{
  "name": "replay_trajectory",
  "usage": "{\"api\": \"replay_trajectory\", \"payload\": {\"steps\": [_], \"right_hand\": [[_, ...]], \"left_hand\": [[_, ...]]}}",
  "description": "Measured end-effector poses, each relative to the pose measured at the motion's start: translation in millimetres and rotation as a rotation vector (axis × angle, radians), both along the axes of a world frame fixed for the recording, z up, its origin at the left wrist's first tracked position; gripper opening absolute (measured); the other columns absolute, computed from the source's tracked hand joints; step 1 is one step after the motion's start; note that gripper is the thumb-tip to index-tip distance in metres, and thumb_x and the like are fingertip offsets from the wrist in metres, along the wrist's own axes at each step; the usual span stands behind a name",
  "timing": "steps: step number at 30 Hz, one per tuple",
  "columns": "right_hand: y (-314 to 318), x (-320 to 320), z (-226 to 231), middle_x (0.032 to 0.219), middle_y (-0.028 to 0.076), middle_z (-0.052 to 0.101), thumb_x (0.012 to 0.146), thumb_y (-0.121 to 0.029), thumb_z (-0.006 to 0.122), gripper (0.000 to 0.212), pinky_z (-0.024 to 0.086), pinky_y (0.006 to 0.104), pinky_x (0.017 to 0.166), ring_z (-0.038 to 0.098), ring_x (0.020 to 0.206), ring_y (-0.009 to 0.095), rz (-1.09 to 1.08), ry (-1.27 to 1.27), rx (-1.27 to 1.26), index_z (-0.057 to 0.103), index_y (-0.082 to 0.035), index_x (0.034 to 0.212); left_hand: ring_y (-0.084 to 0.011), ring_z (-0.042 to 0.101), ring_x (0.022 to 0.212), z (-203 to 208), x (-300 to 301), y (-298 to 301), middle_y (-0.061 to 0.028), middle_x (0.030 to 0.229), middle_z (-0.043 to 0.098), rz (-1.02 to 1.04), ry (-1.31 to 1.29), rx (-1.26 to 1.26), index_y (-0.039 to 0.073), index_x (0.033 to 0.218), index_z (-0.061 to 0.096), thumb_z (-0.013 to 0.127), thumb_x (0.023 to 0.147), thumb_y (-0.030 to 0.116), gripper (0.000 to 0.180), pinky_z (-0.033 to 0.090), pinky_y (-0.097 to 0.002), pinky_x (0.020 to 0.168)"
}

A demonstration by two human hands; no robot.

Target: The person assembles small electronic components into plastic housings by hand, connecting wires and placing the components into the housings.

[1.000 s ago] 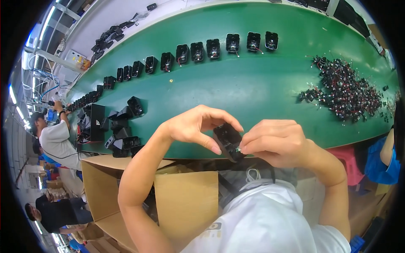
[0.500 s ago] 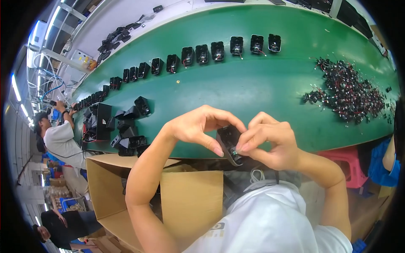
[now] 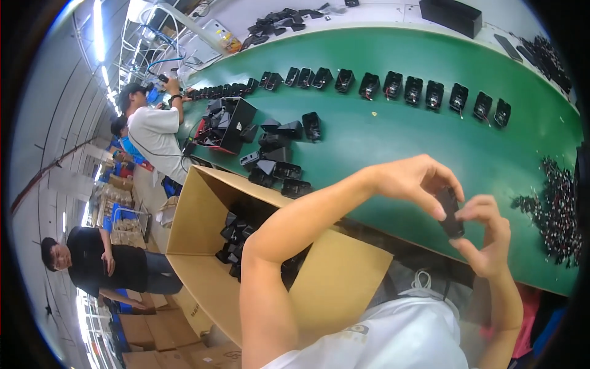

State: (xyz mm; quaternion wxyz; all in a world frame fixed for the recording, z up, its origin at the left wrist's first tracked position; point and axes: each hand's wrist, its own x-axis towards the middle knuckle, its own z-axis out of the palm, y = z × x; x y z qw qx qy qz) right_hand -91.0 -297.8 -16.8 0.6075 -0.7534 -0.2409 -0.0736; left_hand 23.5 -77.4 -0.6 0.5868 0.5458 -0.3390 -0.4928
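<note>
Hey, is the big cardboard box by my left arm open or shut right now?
Open: the cardboard box's flaps stand apart, and black plastic housings show inside.

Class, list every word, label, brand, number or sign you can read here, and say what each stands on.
White shirt: printing, too blurred to read.
Black box: small white mark, too small to read.
Brown cartons, lower left: dark printing, too blurred to read.
Held black casing: no readable text visible.
</note>
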Motion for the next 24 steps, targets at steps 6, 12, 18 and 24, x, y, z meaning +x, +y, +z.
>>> {"api": "replay_trajectory", "payload": {"steps": [6, 12, 18, 24], "right_hand": [[-18, 16, -13, 0.122, 0.014, 0.052, 0.06, -0.024, 0.085, 0.04, 0.046, 0.0357, 0.084, 0.055, 0.101, 0.024, 0.055, -0.152, -0.195, 0.067, -0.004, 0.089], [-3, 10, 1, 0.132, 0.017, 0.051, 0.056, -0.026, 0.085, 0.037, 0.045, 0.0397, 0.089, 0.054, 0.114, 0.032, 0.101, 0.056, -0.155, 0.068, -0.006, 0.082], [-1, 23, 8, 0.132, 0.018, 0.055, 0.06, -0.018, 0.083, 0.036, 0.046, 0.0463, 0.094, 0.053, 0.123, 0.038, 0.283, -0.051, -0.241, 0.065, -0.003, 0.088], [-102, 74, 1, 0.136, 0.021, 0.053, 0.066, -0.001, 0.072, 0.034, 0.043, 0.0418, 0.101, 0.053, 0.123, 0.041, -0.33, -0.306, -0.62, 0.056, 0.001, 0.097]], "left_hand": [[-0.0144, 0.065, 0.093, 11, -3, 3, -0.0125, 0.103, 0.07, 0.107, -0.001, -0.035, 0.0, 0.133, 0.043, 0.084, 0.074, 0.006, 0.072, 0.051, -0.0299, 0.084], [-0.0154, 0.066, 0.083, 9, -6, 3, -0.013, 0.092, 0.071, 0.007, -0.037, 0.02, 0.001, 0.138, 0.035, 0.084, 0.074, 0.007, 0.081, 0.051, -0.0298, 0.077], [-0.0209, 0.071, 0.087, 5, -7, 9, -0.017, 0.095, 0.073, 0.191, -0.435, 0.159, 0.001, 0.14, 0.038, 0.082, 0.077, 0.014, 0.078, 0.054, -0.0306, 0.076], [-0.033, 0.058, 0.116, 20, 62, 115, -0.0157, 0.125, 0.062, 0.542, -1.652, 0.73, 0.007, 0.127, 0.057, 0.081, 0.074, 0.029, 0.063, 0.046, -0.0436, 0.101]]}}
